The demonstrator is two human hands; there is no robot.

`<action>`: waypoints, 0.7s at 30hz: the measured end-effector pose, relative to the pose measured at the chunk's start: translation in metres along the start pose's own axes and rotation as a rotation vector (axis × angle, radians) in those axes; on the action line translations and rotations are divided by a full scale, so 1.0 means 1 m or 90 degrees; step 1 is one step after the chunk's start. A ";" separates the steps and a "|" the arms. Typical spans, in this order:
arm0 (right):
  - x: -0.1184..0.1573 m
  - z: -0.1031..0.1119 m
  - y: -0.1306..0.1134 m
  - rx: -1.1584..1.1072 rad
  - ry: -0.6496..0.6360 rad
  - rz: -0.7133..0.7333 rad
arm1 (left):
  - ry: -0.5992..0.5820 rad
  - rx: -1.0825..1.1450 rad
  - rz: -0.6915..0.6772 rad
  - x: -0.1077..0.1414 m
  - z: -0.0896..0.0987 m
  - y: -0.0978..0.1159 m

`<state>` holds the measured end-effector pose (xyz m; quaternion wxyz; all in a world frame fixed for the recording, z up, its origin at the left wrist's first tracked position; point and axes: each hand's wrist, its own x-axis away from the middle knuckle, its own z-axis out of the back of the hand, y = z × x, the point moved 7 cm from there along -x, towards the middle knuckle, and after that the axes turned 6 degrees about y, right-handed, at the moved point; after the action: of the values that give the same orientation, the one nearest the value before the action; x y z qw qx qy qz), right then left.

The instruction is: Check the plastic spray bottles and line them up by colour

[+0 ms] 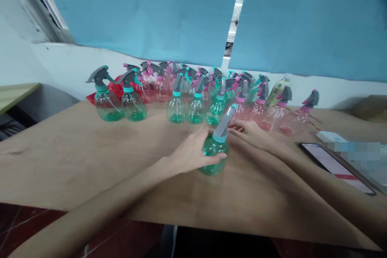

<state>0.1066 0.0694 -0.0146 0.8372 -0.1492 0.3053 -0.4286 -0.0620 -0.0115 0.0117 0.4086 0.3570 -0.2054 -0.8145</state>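
A green spray bottle [215, 162] with a grey and teal spray head stands close to the middle of the table, leaning slightly right. Wrapped round its body from the left is my left hand [193, 151], thumb across the near side. My right hand [250, 134] is just right of the spray head, its fingers stretched out and a little apart; whether the tips touch the bottle is hidden. Behind both hands runs a row of green spray bottles [176, 109] and pink spray bottles [273, 116]. Two more green spray bottles [134, 105] stand together at the left.
The wooden table [90, 157] carries further spray bottles crowded at the back near a red plastic bag [116, 88]. At the right lie a phone [335, 167] and a white box [331, 136]. A yellow-green bottle [277, 92] stands by the wall.
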 end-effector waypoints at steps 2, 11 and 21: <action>-0.014 0.002 -0.019 0.014 0.033 0.020 | 0.011 -0.039 0.017 0.015 0.020 -0.009; -0.094 -0.044 -0.095 0.020 0.114 0.091 | 0.257 -0.337 0.088 0.055 0.143 -0.090; -0.136 -0.079 -0.081 -0.148 0.038 -0.187 | 0.187 -0.491 0.216 0.010 0.169 -0.130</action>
<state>-0.0553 0.1333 0.0182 0.7331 -0.2754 0.3523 -0.5124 -0.2599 0.0633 0.0378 0.6648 0.2513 0.1181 -0.6935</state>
